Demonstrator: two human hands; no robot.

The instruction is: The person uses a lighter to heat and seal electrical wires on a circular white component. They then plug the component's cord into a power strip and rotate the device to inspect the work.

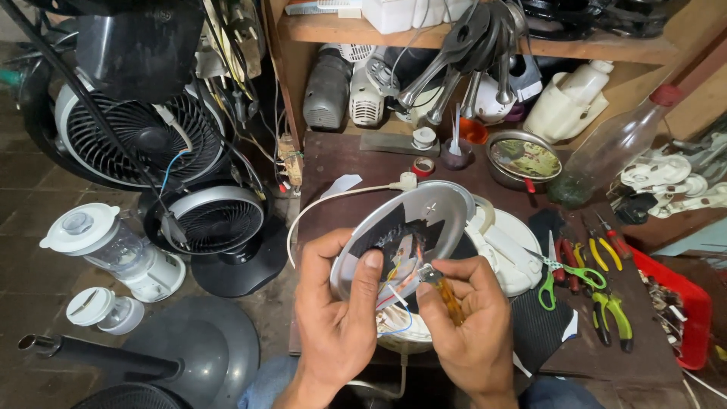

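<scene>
Left hand (pixel 337 318) is closing its grip on the rim of the round silver metal appliance base (pixel 401 231), thumb pressing the inner face; the base is tilting up at the near edge of the dark wooden tabletop (pixel 606 348). Right hand (pixel 473 326) is gripping the amber-handled screwdriver (pixel 443 291), tip sitting among coloured wires (pixel 397 291) inside the base. Red plastic tray (pixel 693 310) at right is holding small metal parts. Round metal bowl (pixel 524 159) is standing behind, contents unclear

Workbench (pixel 341 155): pliers (pixel 615 314), scissors (pixel 556 274), perhaps tape (pixel 422 166).
</scene>
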